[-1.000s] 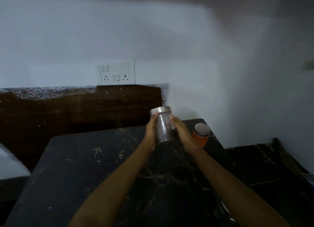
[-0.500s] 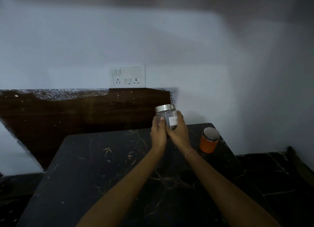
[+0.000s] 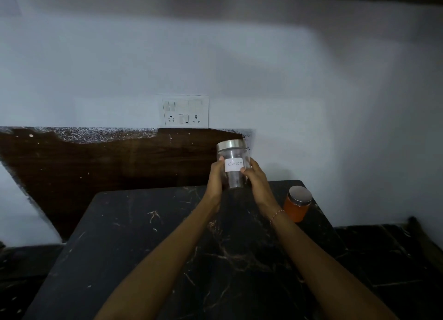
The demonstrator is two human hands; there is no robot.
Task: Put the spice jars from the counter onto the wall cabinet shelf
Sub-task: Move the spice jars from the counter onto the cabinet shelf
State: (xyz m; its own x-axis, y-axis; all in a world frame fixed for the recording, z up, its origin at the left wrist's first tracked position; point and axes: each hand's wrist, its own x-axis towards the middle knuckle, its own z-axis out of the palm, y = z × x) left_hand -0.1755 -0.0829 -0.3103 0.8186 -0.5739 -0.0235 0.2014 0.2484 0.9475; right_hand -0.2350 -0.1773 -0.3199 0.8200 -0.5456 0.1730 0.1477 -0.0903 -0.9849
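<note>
1. The clear jar, steel-lidded and labelled "cloves", is now being carried higher than a second ago; its base is sitting just above the far edge of the counter rather than resting low in front of it. The label is also facing the camera, where before it was turned away.
2. By judgement, this lift is marking the start of the transfer toward the wall cabinet, whose shelf is not showing in view.
3. The left hand is grasping the jar's left side, thumb lying across the glass beside the label.
4. The right hand is grasping the opposite side, thumb tip touching the label's lower corner.
5. Both forearms are reaching forward and converging on the jar.
6. The orange jar is waiting upright on the counter, near the right wrist.
</note>
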